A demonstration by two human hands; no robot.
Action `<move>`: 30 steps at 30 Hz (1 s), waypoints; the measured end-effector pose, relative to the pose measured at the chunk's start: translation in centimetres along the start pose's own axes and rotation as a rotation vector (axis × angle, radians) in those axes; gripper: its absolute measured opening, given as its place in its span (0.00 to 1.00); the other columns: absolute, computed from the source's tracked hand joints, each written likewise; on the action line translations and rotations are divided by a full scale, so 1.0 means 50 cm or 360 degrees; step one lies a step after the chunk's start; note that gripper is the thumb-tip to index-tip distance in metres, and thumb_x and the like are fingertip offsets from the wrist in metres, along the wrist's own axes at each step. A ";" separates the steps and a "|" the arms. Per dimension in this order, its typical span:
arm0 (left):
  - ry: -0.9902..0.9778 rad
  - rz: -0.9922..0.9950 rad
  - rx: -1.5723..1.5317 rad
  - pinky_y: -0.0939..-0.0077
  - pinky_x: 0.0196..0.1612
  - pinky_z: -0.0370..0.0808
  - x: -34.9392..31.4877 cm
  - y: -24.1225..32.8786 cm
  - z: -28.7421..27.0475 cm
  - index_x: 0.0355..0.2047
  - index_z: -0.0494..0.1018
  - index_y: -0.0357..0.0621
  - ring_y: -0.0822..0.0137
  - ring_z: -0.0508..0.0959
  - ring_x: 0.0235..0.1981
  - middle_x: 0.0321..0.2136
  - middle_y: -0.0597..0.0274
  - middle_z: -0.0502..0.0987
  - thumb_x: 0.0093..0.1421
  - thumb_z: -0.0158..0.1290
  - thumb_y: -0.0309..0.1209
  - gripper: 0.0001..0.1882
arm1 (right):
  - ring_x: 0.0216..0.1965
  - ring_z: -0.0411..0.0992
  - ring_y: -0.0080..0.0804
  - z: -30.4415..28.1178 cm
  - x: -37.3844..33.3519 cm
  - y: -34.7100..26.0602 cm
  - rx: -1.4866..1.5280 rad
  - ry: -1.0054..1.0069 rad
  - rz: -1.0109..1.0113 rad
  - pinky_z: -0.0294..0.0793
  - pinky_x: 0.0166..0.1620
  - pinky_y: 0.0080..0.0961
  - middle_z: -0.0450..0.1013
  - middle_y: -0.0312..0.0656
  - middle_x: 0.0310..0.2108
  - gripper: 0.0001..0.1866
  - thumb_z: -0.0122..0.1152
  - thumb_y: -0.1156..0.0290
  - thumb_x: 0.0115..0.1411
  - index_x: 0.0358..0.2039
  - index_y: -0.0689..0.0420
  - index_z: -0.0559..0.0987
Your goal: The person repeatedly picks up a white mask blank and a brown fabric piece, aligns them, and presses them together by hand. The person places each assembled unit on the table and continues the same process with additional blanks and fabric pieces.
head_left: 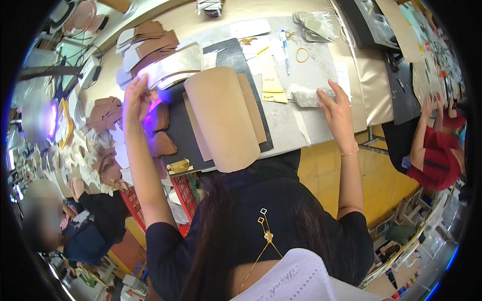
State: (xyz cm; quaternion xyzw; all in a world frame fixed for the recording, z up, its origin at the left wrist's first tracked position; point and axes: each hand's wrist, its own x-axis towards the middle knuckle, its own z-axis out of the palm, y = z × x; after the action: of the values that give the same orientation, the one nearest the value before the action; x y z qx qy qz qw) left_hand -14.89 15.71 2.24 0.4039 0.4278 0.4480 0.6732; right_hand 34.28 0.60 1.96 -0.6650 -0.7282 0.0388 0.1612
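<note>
While both my arms stretch out over the bench [321, 125], my left hand [136, 95] sits at the edge of a stack of pale and brown cut pieces [160, 60], fingers extended and touching the lowest silvery sheet; I cannot tell whether it pinches anything. A violet glow [153, 105] shines just beside that hand, over the dark mat [191, 135]. My right hand [335, 108] is open, fingers spread, its fingertips on a clear bag [309, 96] that lies on the grey bench top near the right side. A gold bracelet [349, 152] circles that wrist.

Between my hands a tan sheet [223, 118] curls over the mat, reaching toward me past the bench edge. Yellow notes [272, 85] lie just beside the bag, with a pen [285, 50] and a rubber band [302, 55] farther back. Brown cutouts [161, 131] rest on the mat near my left forearm, and more are heaped on the table to the left [103, 115]. A red crate [183, 193] stands under the bench. On the right another person in red [437, 160] reaches up to a neighbouring table; at lower left a person in dark clothes [95, 226] works too.
</note>
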 end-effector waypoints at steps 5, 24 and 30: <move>0.0271 -0.0398 0.1110 0.81 0.19 0.73 0.030 -0.004 -0.061 0.31 0.74 0.37 0.74 0.76 0.15 0.18 0.63 0.76 0.62 0.57 0.44 0.19 | 0.56 0.68 0.45 0.013 -0.006 0.002 -0.0046 0.0047 -0.0143 0.66 0.58 0.37 0.69 0.44 0.57 0.20 0.65 0.78 0.51 0.46 0.52 0.80; 0.1373 -0.0495 0.2352 0.62 0.40 0.74 -0.232 -0.018 -0.266 0.34 0.75 0.37 0.49 0.79 0.36 0.32 0.47 0.80 0.41 0.69 0.40 0.25 | 0.23 0.61 0.23 -0.085 0.023 0.000 0.0384 -0.0914 0.0359 0.65 0.29 0.18 0.69 0.36 0.33 0.17 0.57 0.79 0.61 0.51 0.60 0.72; 0.1265 -0.0511 0.2459 0.56 0.43 0.73 -0.236 -0.012 -0.265 0.35 0.73 0.44 0.48 0.78 0.39 0.33 0.49 0.79 0.44 0.67 0.36 0.20 | 0.24 0.59 0.17 -0.096 0.018 -0.004 0.0588 -0.0934 0.0308 0.66 0.28 0.14 0.68 0.30 0.35 0.14 0.56 0.77 0.63 0.49 0.62 0.71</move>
State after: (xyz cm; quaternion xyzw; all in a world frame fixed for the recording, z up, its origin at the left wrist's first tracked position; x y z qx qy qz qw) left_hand -29.89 6.49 0.14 0.4954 0.8650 0.0411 0.0683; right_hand 35.40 0.70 6.72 -0.6510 -0.6579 0.3741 0.0583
